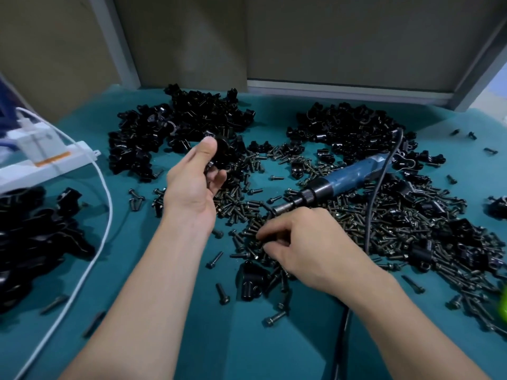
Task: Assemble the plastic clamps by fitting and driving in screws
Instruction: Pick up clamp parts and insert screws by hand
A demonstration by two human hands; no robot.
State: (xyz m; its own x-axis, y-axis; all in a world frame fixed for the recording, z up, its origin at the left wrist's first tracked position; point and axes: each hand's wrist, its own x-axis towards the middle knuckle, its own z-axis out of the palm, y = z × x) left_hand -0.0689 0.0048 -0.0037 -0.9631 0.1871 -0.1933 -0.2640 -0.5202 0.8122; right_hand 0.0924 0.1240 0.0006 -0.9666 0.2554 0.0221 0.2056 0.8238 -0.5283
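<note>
I am working over the teal table (170, 338), where two piles of black clamps (192, 119) are lying along the far side and a wide scatter of screws (397, 229) is spreading across the middle and right. The blue electric screwdriver (354, 174) is lying on those screws. Its long axis is running from far right down to near left, and its bit is ending just beyond my right knuckles. My left hand (192, 185) is hovering above the table, thumb and curled fingers gripping one clamp (222, 149) at the edge of the left pile. My right hand (310, 248) is resting low in the screws, its fingertips (267, 237) bunching together among them, though I cannot tell whether they are already pinching one. The held clamp is lying up and to the left of those fingertips, well apart, so I judge that any screw needs carrying that way. The driver is nearer to my right hand.
</note>
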